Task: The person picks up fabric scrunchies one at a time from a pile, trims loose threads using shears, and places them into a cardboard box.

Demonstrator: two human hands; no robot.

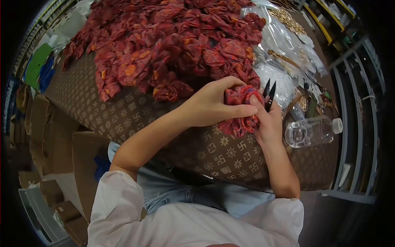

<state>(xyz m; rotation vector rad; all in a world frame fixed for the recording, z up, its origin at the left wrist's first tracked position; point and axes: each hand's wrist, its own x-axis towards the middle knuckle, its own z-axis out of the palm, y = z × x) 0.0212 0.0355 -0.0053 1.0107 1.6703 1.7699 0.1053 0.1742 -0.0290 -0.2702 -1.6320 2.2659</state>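
Note:
Between my hands is a gathered red patterned fabric piece point(237, 128), bunched into a ring-like shape much like a scrunchie. My left hand point(212, 103) is closed on its left side, thumb stretched across the front. My right hand point(268, 123) pinches the right side with its thumb on top. Black thread snips point(270, 94) also sit in the right hand, blades pointing up and away from the fabric. Part of the fabric and the snips' handles are hidden by my fingers. Just beyond lies a large pile of similar red fabric pieces point(164, 45).
A brown patterned cloth point(230, 154) covers the table. To the right lie a clear plastic bottle point(312, 131) on its side, plastic bags point(279, 41) and small gold-coloured pieces point(288, 20). A metal rack point(358, 119) stands at the right, cardboard boxes point(57, 136) at the left.

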